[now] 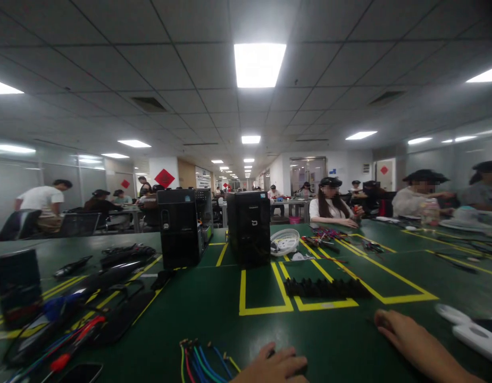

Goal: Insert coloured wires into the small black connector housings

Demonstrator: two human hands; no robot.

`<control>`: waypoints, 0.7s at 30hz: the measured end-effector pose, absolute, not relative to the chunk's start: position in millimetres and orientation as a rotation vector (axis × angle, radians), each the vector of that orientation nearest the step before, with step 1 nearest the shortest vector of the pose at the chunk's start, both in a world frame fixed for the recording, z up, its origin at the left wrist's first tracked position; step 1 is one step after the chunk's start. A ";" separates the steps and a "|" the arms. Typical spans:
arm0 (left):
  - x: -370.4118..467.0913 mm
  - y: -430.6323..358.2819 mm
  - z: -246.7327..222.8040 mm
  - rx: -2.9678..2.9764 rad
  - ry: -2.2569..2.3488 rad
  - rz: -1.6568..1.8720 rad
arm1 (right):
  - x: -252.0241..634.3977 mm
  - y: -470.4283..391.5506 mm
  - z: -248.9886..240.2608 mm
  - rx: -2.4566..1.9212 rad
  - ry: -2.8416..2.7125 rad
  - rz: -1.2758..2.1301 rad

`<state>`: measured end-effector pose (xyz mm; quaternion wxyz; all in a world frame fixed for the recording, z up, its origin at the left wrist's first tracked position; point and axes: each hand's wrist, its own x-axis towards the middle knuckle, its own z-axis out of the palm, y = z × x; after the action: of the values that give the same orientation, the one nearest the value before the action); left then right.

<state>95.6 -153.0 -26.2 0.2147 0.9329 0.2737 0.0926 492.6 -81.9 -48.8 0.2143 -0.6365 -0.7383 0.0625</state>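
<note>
Coloured wires [201,361], a loose bundle lying on the green table [341,340] at the near edge just beside the left hand [275,367], are looking light and limp, so they are probably best pinched together close to their metal-tipped ends rather than by one strand. That hand is resting knuckles-up on the mat with fingers curled and gripping nothing visible, while the right hand [409,335] is lying flat and empty, well apart from the wires. Two black computer towers [180,229] are standing farther back, and no writing is coming through legibly.
</note>
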 end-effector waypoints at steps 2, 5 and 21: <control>69.3 -164.8 -15.6 2.600 0.781 0.250 | 489.9 -83.1 -48.4 -1.766 -2.043 0.161; 28.2 -177.8 -7.8 2.546 0.883 0.188 | 483.4 -87.4 -45.9 -1.756 -2.033 0.153; 15.0 -165.8 30.7 2.438 1.313 0.345 | 459.1 -108.6 -35.3 -1.786 -1.933 0.098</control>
<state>15.0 -165.8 30.7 0.1748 0.8602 0.4632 0.1219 459.1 -108.6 -35.3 0.2514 -0.6563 -0.7105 0.0359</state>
